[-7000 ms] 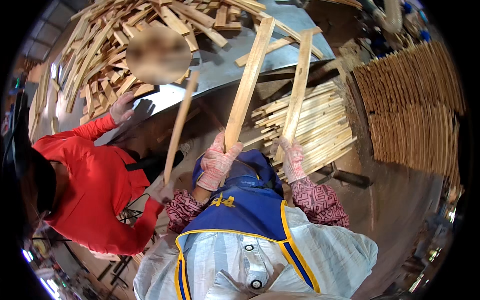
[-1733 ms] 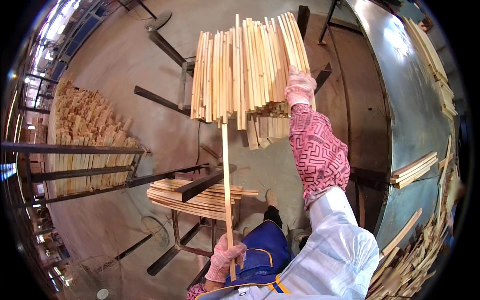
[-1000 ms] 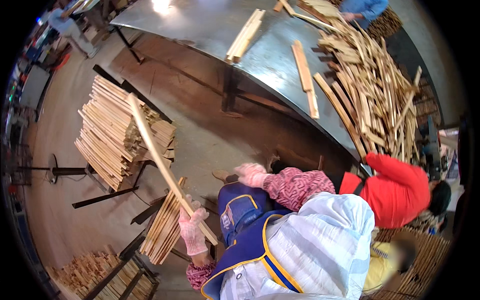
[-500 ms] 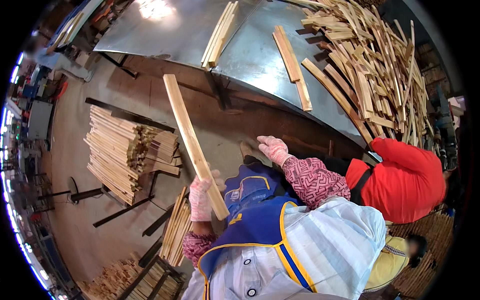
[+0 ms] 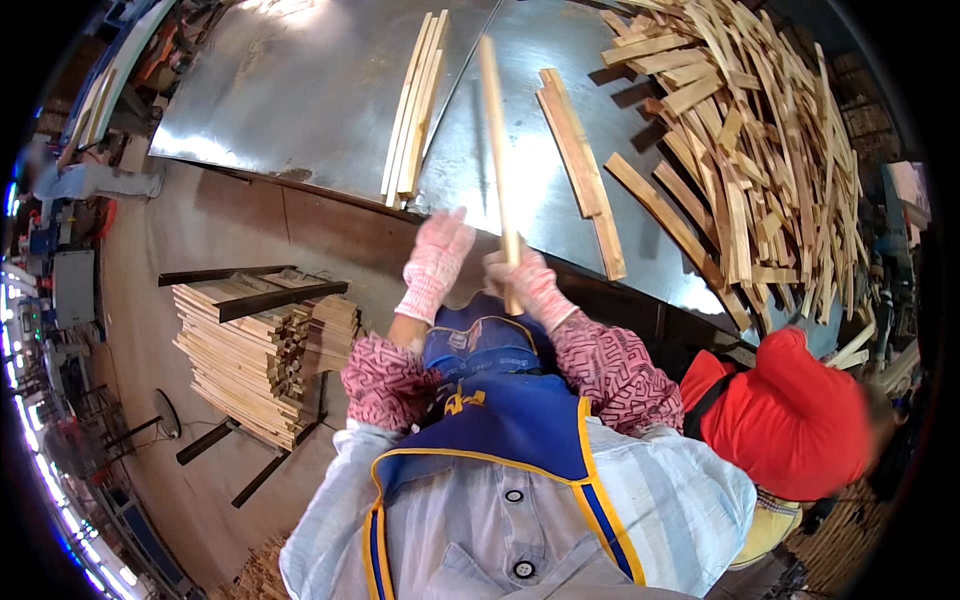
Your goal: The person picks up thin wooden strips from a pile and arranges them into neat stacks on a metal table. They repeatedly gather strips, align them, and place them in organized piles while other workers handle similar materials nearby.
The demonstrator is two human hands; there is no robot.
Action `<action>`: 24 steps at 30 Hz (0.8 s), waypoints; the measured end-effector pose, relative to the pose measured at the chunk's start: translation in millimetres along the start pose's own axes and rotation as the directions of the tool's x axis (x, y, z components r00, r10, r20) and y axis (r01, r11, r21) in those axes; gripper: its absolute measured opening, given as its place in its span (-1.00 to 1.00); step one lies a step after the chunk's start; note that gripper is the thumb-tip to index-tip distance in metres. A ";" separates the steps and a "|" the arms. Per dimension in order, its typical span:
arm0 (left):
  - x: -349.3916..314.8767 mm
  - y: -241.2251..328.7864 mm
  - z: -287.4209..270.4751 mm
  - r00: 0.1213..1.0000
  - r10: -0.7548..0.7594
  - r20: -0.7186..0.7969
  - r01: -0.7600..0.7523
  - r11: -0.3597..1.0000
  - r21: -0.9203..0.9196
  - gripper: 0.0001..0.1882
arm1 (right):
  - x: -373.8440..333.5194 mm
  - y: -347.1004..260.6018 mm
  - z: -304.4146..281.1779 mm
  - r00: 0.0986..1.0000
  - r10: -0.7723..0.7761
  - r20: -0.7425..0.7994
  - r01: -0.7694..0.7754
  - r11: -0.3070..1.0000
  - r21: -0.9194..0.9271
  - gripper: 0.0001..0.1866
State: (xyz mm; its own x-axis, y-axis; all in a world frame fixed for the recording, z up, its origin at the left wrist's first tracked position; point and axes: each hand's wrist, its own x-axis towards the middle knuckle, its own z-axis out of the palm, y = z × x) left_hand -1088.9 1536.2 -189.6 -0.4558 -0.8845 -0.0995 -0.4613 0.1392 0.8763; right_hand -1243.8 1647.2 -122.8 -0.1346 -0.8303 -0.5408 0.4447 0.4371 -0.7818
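A long wooden strip stands up from my right hand, which is closed around its near end. That hand wears a pink and white knit glove. The strip's far part is above the metal table and slightly blurred. My left hand, gloved the same way, is at the table's near edge with its fingers stretched out and nothing in it. Just beyond it, a few wooden strips lie side by side on the table. To the right of the held strip lies another small group of strips.
The metal table spans the far side. A large jumbled heap of wooden pieces covers its right end. A stack of strips sits on a dark metal rack at left. A person in red is close on my right.
The held strip has passed from my left hand to my right and swung to the right, over the table. My left hand has let go and moved up toward the table edge.
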 end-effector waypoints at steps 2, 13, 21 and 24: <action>37.6 29.2 -34.4 0.994 -0.099 -0.047 0.109 0.947 0.302 -0.28 | 15.6 -5.8 -27.7 0.989 0.130 -0.075 -0.118 0.981 0.152 -0.54; 242.1 -6.3 -90.3 0.921 -0.358 0.157 0.289 0.894 0.341 0.04 | 113.3 -1.8 49.2 0.855 0.098 -0.509 -0.247 0.941 -0.234 -0.70; 308.3 -108.5 -130.3 0.627 -0.287 0.725 0.572 0.800 -0.178 -0.53 | 221.8 -21.3 106.6 0.761 0.098 -0.641 -0.417 0.831 -0.368 -0.44; 305.2 -88.9 -132.5 0.621 -0.357 0.697 0.645 0.738 -0.197 -0.53 | 225.0 -23.6 104.0 0.794 0.073 -0.603 -0.389 0.823 -0.413 -0.41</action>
State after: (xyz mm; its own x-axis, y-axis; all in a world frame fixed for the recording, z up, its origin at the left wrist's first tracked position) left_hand -1086.2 1194.9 -235.4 -0.6495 -0.2887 -0.7035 -0.4847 -0.5556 0.6755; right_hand -1192.5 1414.2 -193.8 -0.6088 -0.4192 -0.6735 0.0528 0.8257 -0.5617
